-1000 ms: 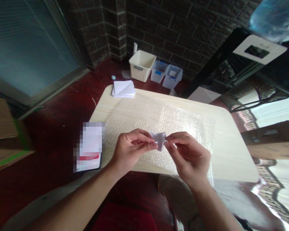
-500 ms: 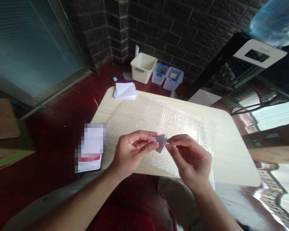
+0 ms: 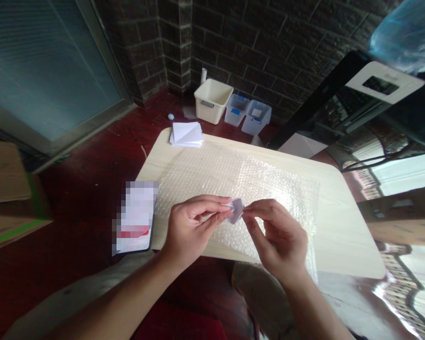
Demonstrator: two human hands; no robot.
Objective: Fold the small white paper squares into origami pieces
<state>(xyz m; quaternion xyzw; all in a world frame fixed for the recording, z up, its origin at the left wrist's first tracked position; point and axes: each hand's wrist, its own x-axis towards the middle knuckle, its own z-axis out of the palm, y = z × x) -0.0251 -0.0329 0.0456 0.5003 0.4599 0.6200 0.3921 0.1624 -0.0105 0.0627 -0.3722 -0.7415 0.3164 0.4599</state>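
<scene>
A small folded piece of white paper [image 3: 237, 210] is held in the air between my two hands, above a sheet of bubble wrap [image 3: 212, 165]. My left hand [image 3: 193, 224] pinches its left side between thumb and fingers. On the right side, the thumb and forefinger of my right hand [image 3: 279, 231] close on the paper's edge. Fingertips cover both ends of the folds, so their exact shape is hard to make out.
The bubble wrap lies on a pale wooden table [image 3: 347, 226]. A stack of white paper [image 3: 186, 134] sits at its far left corner, and a phone-like device with a blurred screen [image 3: 136, 217] at the left edge. Beyond stand a cream basket [image 3: 212, 101] and clear bins [image 3: 257, 118].
My right fingertips have shifted slightly left and closer to my left hand. The paper between them looks narrower, with less of its right edge showing.
</scene>
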